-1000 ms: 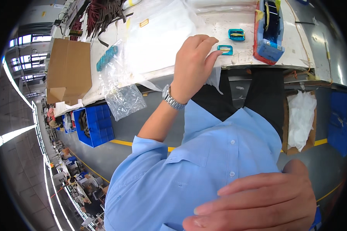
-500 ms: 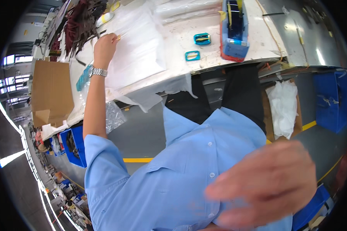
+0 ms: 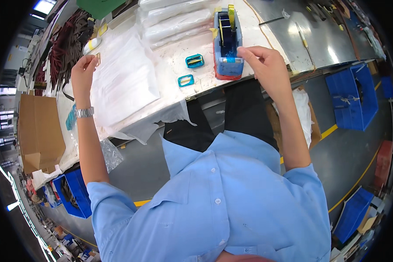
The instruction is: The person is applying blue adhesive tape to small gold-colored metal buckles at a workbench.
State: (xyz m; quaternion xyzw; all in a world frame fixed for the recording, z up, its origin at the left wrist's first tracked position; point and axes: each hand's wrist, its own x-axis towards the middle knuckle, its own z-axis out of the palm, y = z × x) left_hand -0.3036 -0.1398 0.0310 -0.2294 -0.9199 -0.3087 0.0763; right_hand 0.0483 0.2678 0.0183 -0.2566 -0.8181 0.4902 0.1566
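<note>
My left hand [image 3: 84, 72] pinches a small gold-coloured metal buckle [image 3: 98, 59] above the left part of a white sheet [image 3: 126, 78] on the bench. At the front end of a blue tape dispenser [image 3: 229, 67] with a red base is my right hand [image 3: 268, 70]. Its thumb and forefinger close together beside the dispenser's cutting end; whatever lies between them is too small to make out. Left of the dispenser lie two buckles in teal wrapping, a farther one [image 3: 194, 61] and a nearer one [image 3: 186, 81].
Clear plastic packs [image 3: 179, 26] lie at the back of the bench. Dark red and brown straps [image 3: 67, 52] are heaped at the far left, above a cardboard box [image 3: 41, 131]. Blue bins stand on the floor at left [image 3: 72, 194] and right [image 3: 353, 98].
My right hand has moved from in front of my shirt up to the tape dispenser. My left hand still holds the buckle. The whole view has shifted, with the bench appearing farther left.
</note>
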